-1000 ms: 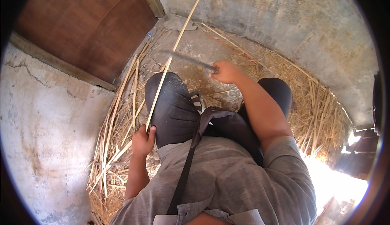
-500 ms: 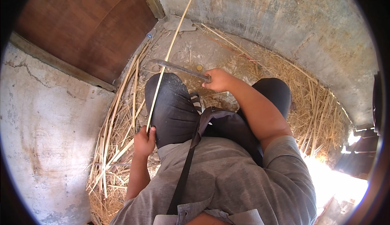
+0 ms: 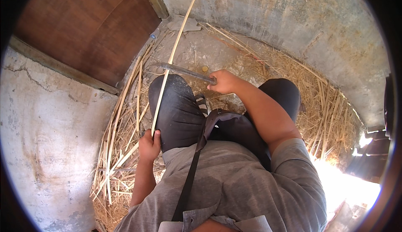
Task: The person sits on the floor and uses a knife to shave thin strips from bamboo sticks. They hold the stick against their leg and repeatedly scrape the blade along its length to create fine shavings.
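So we're using our dark-trousered left knee (image 3: 169,87) as the reference for everything here. The long pale strip (image 3: 180,35) lies across that knee, slanting from beside our hip up past the kneecap and out of view at the top. Our left hand (image 3: 149,145) is on the near outer side of the knee, closed around the strip's lower end, thumb along it. Our right hand (image 3: 222,82) is off to the right of the knee, fist wrapped round the handle of a long-bladed knife (image 3: 186,70). The blade crosses the strip just beyond the kneecap; we can't tell which of the two is on top there.

Container-wise, there's a dark bag (image 3: 228,121) on a strap in our lap, right of the knee and closer to our belly. Can't see what's inside.

Around us: a heap of loose pale strips (image 3: 111,148) to the left of the knee, pretty close to our left forearm, and a spread of straw-like shavings (image 3: 314,114) well off to the right. Beyond the knee there's a flat slab (image 3: 188,24), with a brown door (image 3: 92,27) far over to its upper left. Nearest thing in the way is that left-hand heap.
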Action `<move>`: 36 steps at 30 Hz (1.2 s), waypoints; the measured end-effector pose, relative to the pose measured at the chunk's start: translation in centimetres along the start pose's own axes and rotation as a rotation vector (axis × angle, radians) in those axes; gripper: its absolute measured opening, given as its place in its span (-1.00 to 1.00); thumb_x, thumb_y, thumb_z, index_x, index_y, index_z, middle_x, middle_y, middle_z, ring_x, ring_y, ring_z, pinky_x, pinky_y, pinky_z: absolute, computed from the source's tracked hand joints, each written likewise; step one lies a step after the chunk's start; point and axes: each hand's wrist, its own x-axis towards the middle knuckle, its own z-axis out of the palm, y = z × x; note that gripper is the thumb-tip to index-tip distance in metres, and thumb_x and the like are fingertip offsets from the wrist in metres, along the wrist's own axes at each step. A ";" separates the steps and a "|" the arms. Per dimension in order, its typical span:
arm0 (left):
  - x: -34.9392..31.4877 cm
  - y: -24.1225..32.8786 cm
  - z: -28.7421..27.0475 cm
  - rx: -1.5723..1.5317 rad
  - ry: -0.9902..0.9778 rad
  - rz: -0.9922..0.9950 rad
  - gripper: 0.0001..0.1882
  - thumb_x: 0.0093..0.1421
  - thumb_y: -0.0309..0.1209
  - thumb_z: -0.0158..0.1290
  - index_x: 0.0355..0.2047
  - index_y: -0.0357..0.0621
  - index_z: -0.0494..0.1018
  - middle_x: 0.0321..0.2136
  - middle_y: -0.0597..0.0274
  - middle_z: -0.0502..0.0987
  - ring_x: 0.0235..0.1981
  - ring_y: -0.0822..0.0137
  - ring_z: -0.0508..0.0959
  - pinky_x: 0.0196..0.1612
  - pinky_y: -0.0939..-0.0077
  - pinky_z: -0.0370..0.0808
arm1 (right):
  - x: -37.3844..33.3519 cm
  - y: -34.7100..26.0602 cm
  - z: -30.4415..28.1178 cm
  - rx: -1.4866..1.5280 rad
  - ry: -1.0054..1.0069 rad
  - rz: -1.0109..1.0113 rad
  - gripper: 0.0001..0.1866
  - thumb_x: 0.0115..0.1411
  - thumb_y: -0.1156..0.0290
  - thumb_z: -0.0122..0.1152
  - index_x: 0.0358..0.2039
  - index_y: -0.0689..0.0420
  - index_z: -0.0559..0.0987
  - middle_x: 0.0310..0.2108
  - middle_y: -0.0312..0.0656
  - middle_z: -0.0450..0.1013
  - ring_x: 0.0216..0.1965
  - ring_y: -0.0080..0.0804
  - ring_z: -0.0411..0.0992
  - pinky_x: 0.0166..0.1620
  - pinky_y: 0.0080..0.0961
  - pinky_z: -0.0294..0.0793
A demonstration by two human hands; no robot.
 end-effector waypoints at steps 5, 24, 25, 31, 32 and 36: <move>-0.1 0.0 0.3 0.041 0.022 0.001 -0.52 0.39 -0.07 0.03 -0.46 -0.26 0.34 -0.63 -0.26 0.47 -0.50 -0.37 0.52 -0.46 -0.05 0.42 | -0.1 -0.3 -0.1 -0.001 -0.016 0.021 -0.47 0.09 0.03 0.40 -0.11 0.23 0.64 -0.20 0.16 0.59 -0.11 0.12 0.56 -0.01 -0.16 0.53; -0.1 -0.3 0.8 -0.023 0.020 0.038 -0.55 0.43 -0.12 -0.03 -0.44 -0.27 0.32 -0.64 -0.25 0.45 -0.53 -0.34 0.50 -0.47 -0.05 0.38 | 0.0 -0.4 0.4 0.017 -0.040 0.028 -0.37 0.09 -0.08 0.38 -0.09 0.27 0.63 -0.17 0.19 0.57 -0.07 0.13 0.55 0.01 -0.16 0.51; -0.1 -0.4 0.9 -0.023 0.019 0.031 -0.55 0.43 -0.11 -0.03 -0.44 -0.27 0.32 -0.64 -0.25 0.45 -0.53 -0.34 0.50 -0.47 -0.05 0.38 | 0.0 -0.4 0.4 0.019 -0.035 0.031 -0.37 0.09 -0.07 0.37 -0.07 0.26 0.63 -0.16 0.19 0.57 -0.06 0.14 0.54 0.03 -0.14 0.51; 0.0 -0.8 1.2 -0.037 0.015 0.006 -0.52 0.43 -0.08 -0.04 -0.46 -0.26 0.31 -0.64 -0.24 0.44 -0.54 -0.32 0.50 -0.47 -0.02 0.39 | -0.2 -0.6 0.4 0.019 -0.022 0.022 -0.39 0.10 -0.07 0.36 -0.10 0.26 0.64 -0.20 0.18 0.58 -0.09 0.14 0.55 0.01 -0.12 0.52; 0.0 -0.7 1.2 -0.040 0.012 -0.002 -0.52 0.43 -0.08 -0.04 -0.46 -0.26 0.31 -0.65 -0.23 0.44 -0.54 -0.32 0.50 -0.47 -0.01 0.39 | -0.2 -0.6 0.4 0.017 -0.021 0.021 -0.39 0.10 -0.08 0.36 -0.10 0.26 0.64 -0.21 0.17 0.59 -0.10 0.13 0.56 0.01 -0.12 0.52; 0.0 -0.6 1.2 -0.076 0.015 -0.014 -0.52 0.43 -0.08 -0.03 -0.47 -0.25 0.32 -0.66 -0.19 0.43 -0.57 -0.28 0.49 -0.48 0.03 0.39 | -0.1 -0.9 0.3 0.013 -0.037 0.024 -0.41 0.12 -0.07 0.35 -0.11 0.24 0.64 -0.21 0.16 0.59 -0.11 0.13 0.56 -0.01 -0.12 0.52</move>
